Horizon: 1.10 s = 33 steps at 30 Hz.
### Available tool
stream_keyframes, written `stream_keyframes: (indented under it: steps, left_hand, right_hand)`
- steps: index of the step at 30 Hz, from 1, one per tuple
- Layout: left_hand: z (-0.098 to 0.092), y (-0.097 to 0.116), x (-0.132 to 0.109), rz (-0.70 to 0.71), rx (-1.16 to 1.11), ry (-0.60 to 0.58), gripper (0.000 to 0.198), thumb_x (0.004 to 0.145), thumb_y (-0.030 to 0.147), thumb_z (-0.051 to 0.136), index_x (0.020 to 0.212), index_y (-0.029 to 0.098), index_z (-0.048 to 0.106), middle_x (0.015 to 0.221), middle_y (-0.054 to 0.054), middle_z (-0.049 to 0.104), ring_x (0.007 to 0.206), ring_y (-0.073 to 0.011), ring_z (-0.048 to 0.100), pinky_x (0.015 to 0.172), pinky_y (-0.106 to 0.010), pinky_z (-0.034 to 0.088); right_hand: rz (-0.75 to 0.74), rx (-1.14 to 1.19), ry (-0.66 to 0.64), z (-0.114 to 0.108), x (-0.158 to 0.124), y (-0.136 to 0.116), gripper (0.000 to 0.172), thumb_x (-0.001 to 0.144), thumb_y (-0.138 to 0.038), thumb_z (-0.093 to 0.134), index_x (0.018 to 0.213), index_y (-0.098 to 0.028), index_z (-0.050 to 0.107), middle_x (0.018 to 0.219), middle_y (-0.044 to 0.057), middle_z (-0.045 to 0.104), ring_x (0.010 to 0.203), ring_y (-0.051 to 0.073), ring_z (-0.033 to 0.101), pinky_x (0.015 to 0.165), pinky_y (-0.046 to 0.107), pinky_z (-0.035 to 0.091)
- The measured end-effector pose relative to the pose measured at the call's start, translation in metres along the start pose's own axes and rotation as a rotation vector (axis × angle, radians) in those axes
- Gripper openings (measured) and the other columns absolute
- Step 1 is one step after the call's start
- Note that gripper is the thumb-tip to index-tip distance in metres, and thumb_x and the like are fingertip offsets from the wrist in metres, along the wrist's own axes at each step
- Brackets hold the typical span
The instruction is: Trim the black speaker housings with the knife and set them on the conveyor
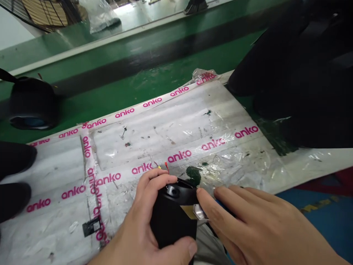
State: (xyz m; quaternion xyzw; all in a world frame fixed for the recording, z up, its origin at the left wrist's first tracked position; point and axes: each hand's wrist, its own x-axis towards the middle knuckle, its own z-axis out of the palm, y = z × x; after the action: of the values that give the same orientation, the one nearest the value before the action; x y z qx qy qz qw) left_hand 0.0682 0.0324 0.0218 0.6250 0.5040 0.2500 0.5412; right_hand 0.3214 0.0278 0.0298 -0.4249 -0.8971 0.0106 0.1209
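A black rounded housing (172, 217) with an open rim and thin wires at its top is held at the bottom centre. My left hand (149, 217) wraps round it, thumb across the near side and fingers at the rim. At its right side is my right hand (248, 217), with the index fingertip at the rim and the fingers bent. Between that hand and the housing shows a small shiny metal piece (200, 212) beside a tan strip (189, 212). A blue and dark object lies partly hidden under the right fingers.
The work surface (154, 136) is covered with plastic and pink-lettered tape. Black housings (33, 105) stand at the left, and large black shapes (303, 81) fill the upper right. A small black square piece (92, 227) lies at lower left. A plastic bag (100, 16) is behind.
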Motion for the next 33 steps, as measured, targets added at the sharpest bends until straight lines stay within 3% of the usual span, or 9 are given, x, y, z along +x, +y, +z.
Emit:
stream_keyframes:
  steps: [5, 11, 16, 20, 24, 29, 33]
  left_hand:
    - [-0.004, -0.002, 0.005, -0.021, -0.055, -0.021, 0.09, 0.071, 0.012, 0.089, 0.141, 0.056, 0.054, 0.154, 0.0, 0.048, 0.153, -0.0385, 0.049, 0.128, -0.064, 0.04]
    - [-0.012, 0.0, 0.007, -0.109, -0.144, -0.1, 0.085, 0.073, 0.019, 0.094, 0.141, 0.057, 0.06, 0.157, 0.002, 0.049, 0.155, -0.0385, 0.049, 0.121, -0.053, 0.053]
    - [-0.011, 0.0, 0.006, -0.098, -0.168, -0.063, 0.085, 0.073, 0.017, 0.092, 0.142, 0.057, 0.062, 0.156, 0.002, 0.051, 0.156, -0.0369, 0.049, 0.127, -0.055, 0.046]
    - [-0.011, 0.001, 0.005, -0.085, -0.153, -0.051, 0.085, 0.073, 0.015, 0.092, 0.141, 0.057, 0.063, 0.156, 0.002, 0.052, 0.154, -0.0349, 0.052, 0.124, -0.05, 0.051]
    - [-0.007, -0.003, 0.0, -0.12, -0.059, -0.049, 0.092, 0.07, 0.011, 0.092, 0.144, 0.055, 0.061, 0.165, 0.002, 0.047, 0.158, -0.0368, 0.049, 0.13, -0.054, 0.044]
    - [0.007, -0.018, -0.001, 0.058, 0.023, 0.037, 0.09, 0.068, 0.017, 0.088, 0.147, 0.048, 0.059, 0.158, -0.006, 0.05, 0.15, -0.0407, 0.055, 0.127, -0.064, 0.045]
    - [0.008, -0.015, 0.005, 0.132, 0.095, 0.018, 0.086, 0.071, 0.019, 0.087, 0.147, 0.046, 0.058, 0.153, -0.007, 0.053, 0.146, -0.039, 0.059, 0.121, -0.056, 0.054]
  right_hand:
    - [0.046, -0.038, -0.054, 0.001, 0.001, -0.007, 0.043, 0.088, -0.005, 0.047, 0.127, -0.02, 0.057, 0.082, -0.002, 0.067, 0.061, 0.018, 0.065, 0.056, 0.035, 0.044]
    - [0.066, 0.022, -0.024, 0.003, 0.004, -0.009, 0.042, 0.087, -0.003, 0.045, 0.123, -0.021, 0.056, 0.078, -0.003, 0.067, 0.056, 0.017, 0.064, 0.051, 0.032, 0.042]
    - [0.086, 0.048, -0.014, 0.005, 0.003, -0.009, 0.04, 0.089, -0.002, 0.043, 0.123, -0.02, 0.056, 0.079, -0.003, 0.068, 0.055, 0.015, 0.064, 0.049, 0.029, 0.042]
    - [0.096, 0.04, -0.04, 0.004, -0.001, -0.012, 0.042, 0.089, -0.003, 0.045, 0.126, -0.019, 0.056, 0.08, -0.002, 0.067, 0.057, 0.015, 0.064, 0.049, 0.029, 0.042]
    - [0.119, -0.072, -0.059, 0.002, -0.006, -0.017, 0.045, 0.084, -0.001, 0.047, 0.124, -0.019, 0.055, 0.078, -0.002, 0.064, 0.058, 0.017, 0.063, 0.053, 0.031, 0.043]
    - [0.107, -0.105, -0.119, 0.0, -0.009, -0.014, 0.049, 0.072, -0.003, 0.053, 0.117, -0.022, 0.053, 0.076, -0.002, 0.062, 0.052, 0.018, 0.06, 0.051, 0.034, 0.041]
    - [0.141, 0.003, -0.133, -0.004, -0.002, -0.006, 0.04, 0.064, -0.007, 0.053, 0.097, -0.028, 0.044, 0.065, -0.006, 0.056, 0.04, 0.018, 0.052, 0.043, 0.035, 0.027]
